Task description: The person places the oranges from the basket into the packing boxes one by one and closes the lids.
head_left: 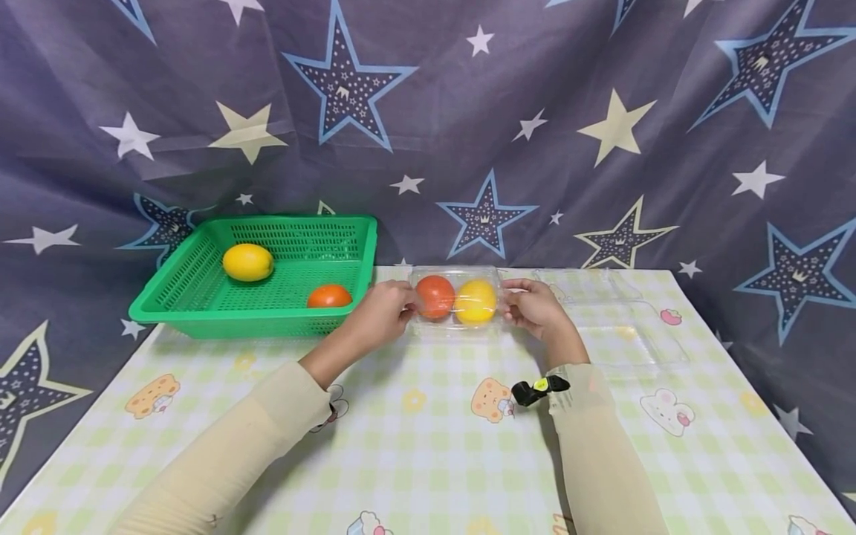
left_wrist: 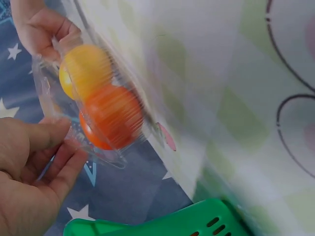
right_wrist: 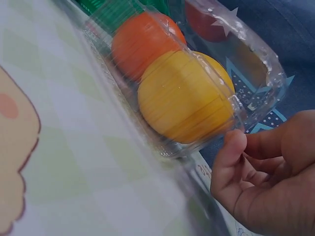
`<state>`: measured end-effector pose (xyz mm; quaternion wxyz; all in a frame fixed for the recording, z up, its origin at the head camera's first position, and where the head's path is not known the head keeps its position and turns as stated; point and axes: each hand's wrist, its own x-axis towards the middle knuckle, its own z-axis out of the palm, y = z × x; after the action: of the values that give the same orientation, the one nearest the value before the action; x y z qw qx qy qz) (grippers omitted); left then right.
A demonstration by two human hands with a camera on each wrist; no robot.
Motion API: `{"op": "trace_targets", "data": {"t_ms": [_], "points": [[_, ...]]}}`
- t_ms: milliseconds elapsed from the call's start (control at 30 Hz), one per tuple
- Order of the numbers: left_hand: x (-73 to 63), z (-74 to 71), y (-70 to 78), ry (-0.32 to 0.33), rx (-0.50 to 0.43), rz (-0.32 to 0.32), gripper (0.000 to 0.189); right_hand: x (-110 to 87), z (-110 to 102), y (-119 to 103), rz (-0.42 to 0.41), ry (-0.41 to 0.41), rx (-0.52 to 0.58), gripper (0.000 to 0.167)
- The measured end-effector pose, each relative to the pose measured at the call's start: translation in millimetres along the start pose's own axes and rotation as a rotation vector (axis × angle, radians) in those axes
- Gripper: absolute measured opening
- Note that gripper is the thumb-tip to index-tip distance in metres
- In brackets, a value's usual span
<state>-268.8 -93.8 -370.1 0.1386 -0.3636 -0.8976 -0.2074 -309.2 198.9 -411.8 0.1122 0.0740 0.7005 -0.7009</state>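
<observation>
A clear plastic clamshell box (head_left: pixel 458 272) lies near the table's back edge, holding a round orange-red fruit (head_left: pixel 435 297) and a yellow fruit (head_left: pixel 475 302) side by side. At its left end, my left hand (head_left: pixel 390 308) pinches the plastic rim between thumb and fingers. My right hand (head_left: pixel 535 306) grips the opposite end the same way. In the right wrist view the lid (right_wrist: pixel 275 83) stands raised at an angle behind the fruit. From the left wrist, the thumb and fingertips (left_wrist: pixel 59 129) show right at the lid's edge.
A green plastic basket (head_left: pixel 221 321) stands at the back left, with a yellow lemon-shaped fruit (head_left: pixel 248 262) and an orange-red fruit (head_left: pixel 330 296) inside. More clear plastic boxes (head_left: pixel 618 345) lie at the right. A checked cloth (head_left: pixel 414 453) covers the table; a star-patterned curtain (head_left: pixel 428 111) hangs behind.
</observation>
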Motion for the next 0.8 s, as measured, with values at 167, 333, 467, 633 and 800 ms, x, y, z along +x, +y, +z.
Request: {"op": "trace_targets", "data": {"t_ms": [167,333,467,633,800], "points": [[-3.8,1.7,-0.8,-0.037,0.01,0.03,0.023,0.6,-0.2,0.2,0.017,0.012,0.001,0.035],[-6.4,4.3,-2.5,-0.075,0.055,0.053,0.025,3.4,-0.5,1.1,0.028,0.038,0.017,0.031],[-8.4,6.7,-4.5,-0.104,0.109,0.067,0.024,4.5,-1.1,1.5,0.03,0.028,0.023,0.031],[-9.9,7.7,-5.9,-0.113,0.136,0.101,0.022,4.9,-1.3,1.4,0.034,0.032,0.019,0.03],[-13.1,8.7,-5.7,-0.144,0.198,0.125,0.033,5.0,-0.7,1.4,0.023,0.025,0.015,0.029]]}}
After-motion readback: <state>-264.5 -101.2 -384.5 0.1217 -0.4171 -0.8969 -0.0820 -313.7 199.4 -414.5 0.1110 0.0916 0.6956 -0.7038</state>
